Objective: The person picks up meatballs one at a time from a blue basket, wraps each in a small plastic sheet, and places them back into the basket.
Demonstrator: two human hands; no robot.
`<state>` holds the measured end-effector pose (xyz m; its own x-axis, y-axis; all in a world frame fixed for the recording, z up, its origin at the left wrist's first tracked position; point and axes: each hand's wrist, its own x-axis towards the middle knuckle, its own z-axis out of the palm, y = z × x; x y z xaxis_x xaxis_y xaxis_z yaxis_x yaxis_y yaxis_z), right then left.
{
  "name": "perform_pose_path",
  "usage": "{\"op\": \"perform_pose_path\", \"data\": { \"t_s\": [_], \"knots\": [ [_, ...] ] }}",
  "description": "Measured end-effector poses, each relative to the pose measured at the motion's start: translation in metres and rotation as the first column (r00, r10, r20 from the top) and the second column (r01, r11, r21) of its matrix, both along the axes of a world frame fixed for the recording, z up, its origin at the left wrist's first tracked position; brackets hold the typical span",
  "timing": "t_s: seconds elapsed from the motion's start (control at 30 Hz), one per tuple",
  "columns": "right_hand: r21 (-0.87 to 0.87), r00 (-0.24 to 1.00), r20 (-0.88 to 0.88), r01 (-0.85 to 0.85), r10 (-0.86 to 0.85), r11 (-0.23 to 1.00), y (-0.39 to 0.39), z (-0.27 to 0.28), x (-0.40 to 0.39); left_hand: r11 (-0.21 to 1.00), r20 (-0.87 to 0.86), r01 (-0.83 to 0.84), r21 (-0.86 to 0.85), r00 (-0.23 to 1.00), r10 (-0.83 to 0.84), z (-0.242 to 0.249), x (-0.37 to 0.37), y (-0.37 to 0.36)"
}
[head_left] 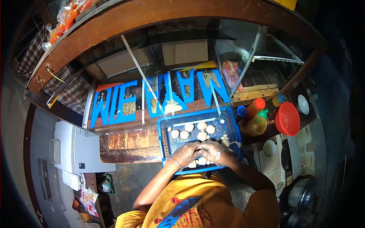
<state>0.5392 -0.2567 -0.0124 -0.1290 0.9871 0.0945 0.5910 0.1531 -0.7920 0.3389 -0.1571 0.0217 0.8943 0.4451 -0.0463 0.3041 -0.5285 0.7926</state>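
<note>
A blue plastic basket (161,137) stands in front of my body, with pale, round meatball-like pieces (202,135) of different sizes scattered over its mesh bottom. Both hands are in clear plastic gloves and come together over the near half of the basket. My left hand (184,155) has its fingers curled in toward the other hand. Fingers bent, my right hand (213,151) meets it from the other side. What they grip is hidden between the fingers, and I cannot tell what it is. More pale pieces (192,164) lie beneath and just behind the hands.
Beyond the basket is a glass-fronted case with large blue letters (127,102). To the right stand a red bowl (287,118), an orange bottle (255,108), a green-topped jug (257,124) and a white bowl (268,148). A metal pot (301,197) sits lower right. White boxes (78,146) are at left.
</note>
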Motion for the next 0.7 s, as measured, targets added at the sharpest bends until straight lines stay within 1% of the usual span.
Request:
{"op": "perform_pose_path", "data": {
  "t_s": [0.03, 0.07, 0.13, 0.17, 0.2, 0.27, 0.3, 0.37, 0.4, 0.47, 0.53, 0.6, 0.63, 0.67, 0.7],
  "knots": [
    [-0.044, 0.998, -0.028, -0.059, 0.058, 0.997, 0.000, 0.001, -0.001, 1.000, -0.064, 0.030, -0.009, 0.997, -0.030, -0.004, -0.003, 0.000],
    [-0.047, 0.998, -0.031, -0.058, 0.056, 0.997, -0.001, 0.002, -0.002, 0.999, -0.067, 0.031, -0.012, 0.997, -0.032, -0.009, -0.006, -0.001],
    [-0.157, 0.998, 0.014, -0.064, 0.067, 0.986, -0.001, 0.006, -0.008, 0.997, -0.007, 0.016, -0.072, 1.000, -0.017, -0.013, -0.010, -0.004],
    [-0.180, 0.997, -0.022, -0.072, 0.070, 0.981, -0.002, 0.009, -0.011, 0.996, -0.056, 0.012, -0.093, 0.998, -0.017, -0.015, -0.013, -0.005],
    [-0.181, 0.997, -0.025, -0.072, 0.068, 0.981, -0.001, 0.004, -0.012, 0.995, -0.058, 0.012, -0.095, 0.998, -0.018, -0.008, -0.015, -0.007],
    [-0.187, 0.990, 0.073, -0.101, 0.117, 0.977, 0.000, -0.008, -0.014, 0.992, -0.131, -0.018, -0.122, 0.991, 0.002, 0.005, -0.017, -0.009],
    [-0.187, 0.991, 0.072, -0.101, 0.116, 0.977, 0.000, -0.006, -0.016, 0.992, -0.133, -0.017, -0.123, 0.991, 0.001, 0.003, -0.018, -0.009],
    [-0.210, 0.982, 0.140, -0.095, 0.126, 0.973, 0.000, -0.001, -0.021, 0.994, -0.179, -0.013, -0.107, 0.984, -0.006, -0.006, -0.022, -0.010],
    [-0.211, 0.982, 0.139, -0.095, 0.127, 0.973, 0.001, 0.000, -0.024, 0.994, -0.179, -0.014, -0.108, 0.984, -0.006, -0.010, -0.024, -0.010],
    [-0.152, 0.976, 0.142, -0.144, 0.165, 0.978, 0.002, 0.000, -0.029, 0.999, -0.180, 0.014, -0.042, 0.983, -0.021, -0.018, -0.027, -0.011],
    [-0.140, 0.979, 0.140, -0.130, 0.150, 0.982, 0.002, -0.002, -0.034, 0.999, -0.205, 0.026, -0.025, 0.978, -0.031, -0.020, -0.030, -0.012],
    [-0.233, 0.960, 0.175, -0.174, 0.217, 0.957, 0.003, -0.002, -0.038, 0.998, -0.195, 0.016, -0.068, 0.980, -0.029, -0.026, -0.034, -0.015],
    [-0.190, 0.945, 0.197, -0.225, 0.261, 0.956, 0.004, -0.010, -0.037, 0.997, -0.247, 0.013, -0.072, 0.969, -0.031, -0.034, -0.035, -0.015],
    [-0.191, 0.944, 0.197, -0.226, 0.263, 0.955, 0.005, -0.020, -0.038, 0.997, -0.246, 0.012, -0.073, 0.969, -0.030, -0.040, -0.037, -0.015],
    [-0.231, 0.929, 0.238, -0.230, 0.284, 0.945, 0.007, -0.021, -0.042, 0.998, -0.285, 0.008, -0.057, 0.958, -0.024, -0.044, -0.038, -0.016]
  ]
}}
